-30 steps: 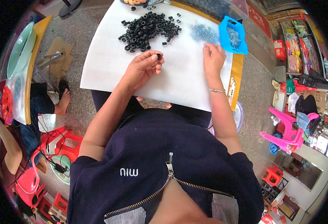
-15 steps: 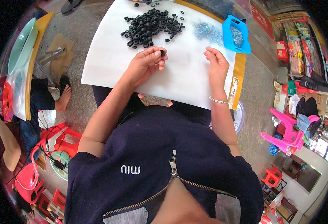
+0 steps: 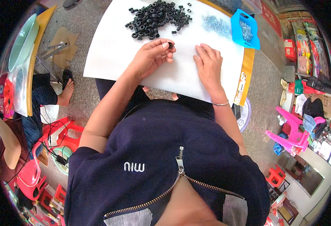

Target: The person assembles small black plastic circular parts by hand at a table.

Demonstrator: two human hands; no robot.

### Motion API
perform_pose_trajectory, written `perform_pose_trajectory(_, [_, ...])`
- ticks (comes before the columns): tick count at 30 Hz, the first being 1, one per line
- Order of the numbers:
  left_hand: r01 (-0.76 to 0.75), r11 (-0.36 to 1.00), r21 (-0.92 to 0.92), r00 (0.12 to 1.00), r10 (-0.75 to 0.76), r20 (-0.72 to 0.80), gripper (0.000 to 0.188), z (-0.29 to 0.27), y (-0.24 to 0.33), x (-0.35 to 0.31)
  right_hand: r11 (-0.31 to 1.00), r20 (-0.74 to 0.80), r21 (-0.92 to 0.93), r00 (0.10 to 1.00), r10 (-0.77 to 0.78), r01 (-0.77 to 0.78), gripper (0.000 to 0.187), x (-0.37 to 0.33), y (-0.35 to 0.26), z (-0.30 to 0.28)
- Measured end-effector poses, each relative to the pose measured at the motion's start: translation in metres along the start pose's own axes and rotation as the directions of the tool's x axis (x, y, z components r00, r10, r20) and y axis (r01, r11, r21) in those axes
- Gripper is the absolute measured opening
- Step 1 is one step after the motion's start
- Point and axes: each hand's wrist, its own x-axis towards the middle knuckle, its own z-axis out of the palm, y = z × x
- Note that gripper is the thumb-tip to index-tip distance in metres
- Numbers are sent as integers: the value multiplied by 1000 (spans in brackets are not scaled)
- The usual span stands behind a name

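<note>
My left hand is closed, with a small round black ring-like part pinched between thumb and fingertips. To its right, my right hand rests low over the white sheet, palm down and fingers stretched out. Nothing shows in that hand, though its underside is hidden. A heap of similar black parts lies beyond my left hand. Past my right hand, tiny shiny silvery pieces are scattered on the sheet. Beside them stands a blue plastic tray holding more of these pieces.
The tabletop's yellow edge runs along the right. At the left, another person's arm shows near a table with a pale green basin. Red stools stand at lower left, a pink upturned stool at right.
My right hand has moved left and opened from a pinch to outstretched fingers over the sheet. My left hand still pinches the black part. The whole view has shifted slightly.
</note>
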Motion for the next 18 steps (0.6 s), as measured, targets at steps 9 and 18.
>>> perform_pose_trajectory(9, [-23, 1000, -3, 1000, 23, 19, 27, -1, 1, -1, 997, -99, 73, 995, 20, -12, 31, 27, 28, -8])
perform_pose_trajectory(18, [-13, 999, -29, 1000, 12, -20, 26, 1, 0, -5, 989, 169, -140, 985, -32, 56, 43, -1, 5, -1])
